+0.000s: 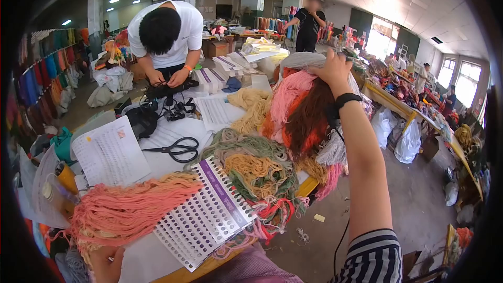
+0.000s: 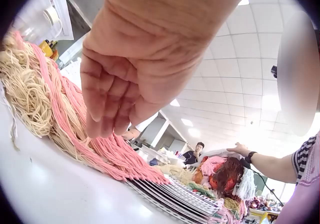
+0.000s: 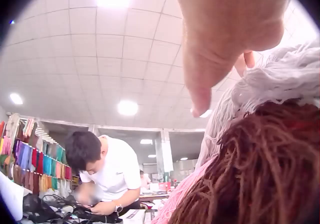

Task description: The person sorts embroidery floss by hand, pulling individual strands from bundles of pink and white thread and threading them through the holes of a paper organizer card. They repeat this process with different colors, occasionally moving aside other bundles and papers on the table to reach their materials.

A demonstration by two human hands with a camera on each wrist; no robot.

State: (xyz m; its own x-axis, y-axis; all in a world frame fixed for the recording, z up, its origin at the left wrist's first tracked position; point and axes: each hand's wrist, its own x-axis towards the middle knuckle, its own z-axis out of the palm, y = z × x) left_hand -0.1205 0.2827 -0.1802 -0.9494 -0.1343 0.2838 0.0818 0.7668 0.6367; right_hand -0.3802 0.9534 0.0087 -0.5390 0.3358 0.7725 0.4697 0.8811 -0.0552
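My left hand (image 1: 106,263) is low at the table's near edge, by a hank of coral and cream yarn (image 1: 131,209). In the left wrist view its fingers (image 2: 107,101) hang loosely bent and overlap the coral strands. My right hand (image 1: 334,69) reaches to the top of a tall yarn pile, over pale grey yarn (image 1: 306,60). Its thumb and fingers are spread there, some partly hidden behind the grey strands in the right wrist view. Brown yarn (image 1: 312,118) and pink yarn (image 1: 288,94) hang below it. A punched white card (image 1: 204,215) lies against the coral hank.
Black scissors (image 1: 181,149) and a printed sheet (image 1: 110,152) lie on the table. Tangled green and tan yarn (image 1: 251,162) sits beyond the card. Across the table a person in white (image 1: 167,31) handles dark cables. White bags (image 1: 407,141) stand on the floor at right.
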